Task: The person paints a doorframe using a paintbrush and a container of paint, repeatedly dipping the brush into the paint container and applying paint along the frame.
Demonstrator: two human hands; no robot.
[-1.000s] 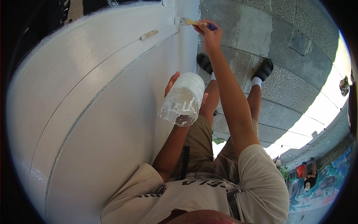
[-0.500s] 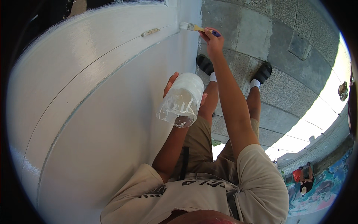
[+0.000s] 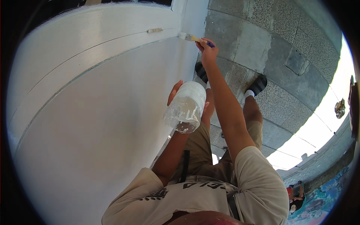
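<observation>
My right hand (image 3: 206,52) grips a paintbrush (image 3: 195,39) with a yellow and dark purple handle. Its pale, paint-covered bristles touch the white door (image 3: 101,108) at its inner edge, just right of a small paint-coated metal fitting (image 3: 154,30), apparently a hinge or bolt. Below, my left hand (image 3: 173,92) is wrapped round a cut clear plastic container (image 3: 184,107) smeared with white paint, its fingertips showing on both sides.
My feet in dark sandals (image 3: 257,84) stand on grey paving (image 3: 285,93), with a sunlit strip along the right. A dark opening (image 3: 63,5) is beyond the door's top-left edge. At the lower right, another person (image 3: 297,200) is beside a painted mural (image 3: 324,195).
The brush and my right hand have moved downward in the picture along the door's edge. My left hand and the container sit slightly lower and further right. The whole view has shifted a little.
</observation>
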